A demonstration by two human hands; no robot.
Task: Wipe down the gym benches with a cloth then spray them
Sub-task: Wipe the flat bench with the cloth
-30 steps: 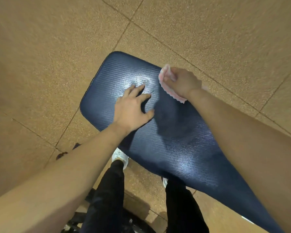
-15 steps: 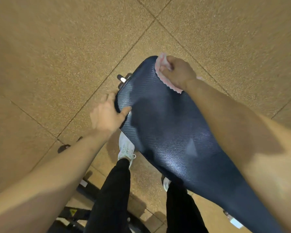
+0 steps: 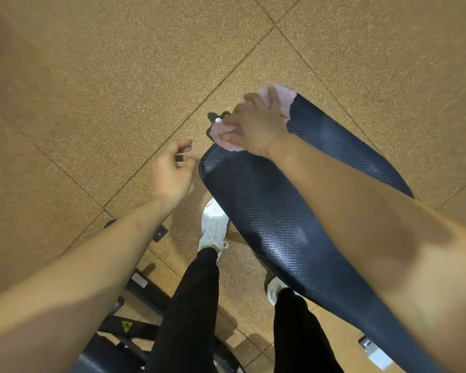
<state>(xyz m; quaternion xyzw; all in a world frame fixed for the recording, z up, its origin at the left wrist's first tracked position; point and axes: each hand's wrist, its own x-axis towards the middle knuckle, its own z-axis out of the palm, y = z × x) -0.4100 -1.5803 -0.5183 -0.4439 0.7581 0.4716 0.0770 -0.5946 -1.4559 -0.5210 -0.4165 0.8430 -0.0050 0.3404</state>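
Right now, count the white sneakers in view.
2. One white sneaker is on the floor left of the bench pad; the other white sneaker peeks from under its edge, mostly hidden.

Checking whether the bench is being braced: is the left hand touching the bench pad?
Apart. The head view shows floor between the left hand and the bench pad edge.

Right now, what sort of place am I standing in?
Most likely a gym. A long padded bench with dark blue textured vinyl, speckled rubber floor tiles, and a black metal equipment frame on the floor all suggest it.
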